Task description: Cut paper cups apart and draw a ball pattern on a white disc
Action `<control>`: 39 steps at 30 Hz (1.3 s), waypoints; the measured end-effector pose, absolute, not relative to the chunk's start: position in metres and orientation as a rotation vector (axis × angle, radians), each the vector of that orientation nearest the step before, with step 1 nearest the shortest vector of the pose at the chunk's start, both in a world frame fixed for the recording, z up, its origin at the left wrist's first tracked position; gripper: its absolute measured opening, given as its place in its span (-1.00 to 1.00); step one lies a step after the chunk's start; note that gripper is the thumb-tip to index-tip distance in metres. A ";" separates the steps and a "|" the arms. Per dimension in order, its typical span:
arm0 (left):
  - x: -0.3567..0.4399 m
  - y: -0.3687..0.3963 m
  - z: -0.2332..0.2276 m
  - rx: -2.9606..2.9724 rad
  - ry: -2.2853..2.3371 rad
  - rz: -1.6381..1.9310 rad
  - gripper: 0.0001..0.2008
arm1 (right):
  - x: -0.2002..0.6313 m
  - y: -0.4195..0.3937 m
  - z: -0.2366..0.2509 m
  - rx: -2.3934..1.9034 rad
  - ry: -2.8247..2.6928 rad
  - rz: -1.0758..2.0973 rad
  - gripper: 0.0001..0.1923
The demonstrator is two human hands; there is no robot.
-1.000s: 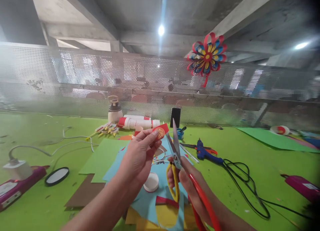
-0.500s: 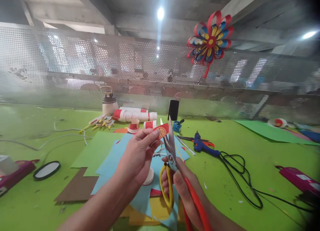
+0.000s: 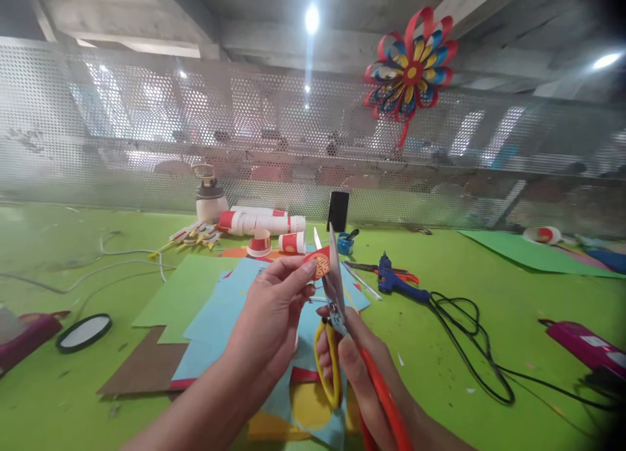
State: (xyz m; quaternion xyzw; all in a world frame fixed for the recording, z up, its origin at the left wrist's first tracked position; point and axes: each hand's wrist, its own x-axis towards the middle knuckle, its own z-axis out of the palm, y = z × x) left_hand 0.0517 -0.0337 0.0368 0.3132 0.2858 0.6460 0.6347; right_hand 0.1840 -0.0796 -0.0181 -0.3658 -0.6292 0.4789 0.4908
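Observation:
My left hand (image 3: 271, 320) pinches a small red paper piece (image 3: 320, 264) with a gold round emblem, held up above the table. My right hand (image 3: 359, 366) grips scissors (image 3: 333, 288) with a yellow and a red handle; the blades point upward and close around the right edge of the red piece. Below both hands lie stacked sheets of coloured paper (image 3: 220, 301) in blue, light green, brown and yellow.
On the green table (image 3: 489, 334) lie a blue glue gun (image 3: 394, 283) with a black cord (image 3: 469, 340), red-and-white paper cups (image 3: 267, 224), a white jug (image 3: 208, 200), a black-rimmed lid (image 3: 83, 332) and pink power strips (image 3: 584, 347). A paper flower (image 3: 411, 66) hangs on the mesh fence.
The scissor blades have moved in on the red piece, which is now trimmed rounder around the emblem. The view has tilted slightly, both hands staying in the same place.

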 end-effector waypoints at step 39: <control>0.052 -0.038 0.034 0.788 0.706 1.489 -0.74 | 0.183 -0.083 -0.014 -0.961 -1.536 1.212 -0.43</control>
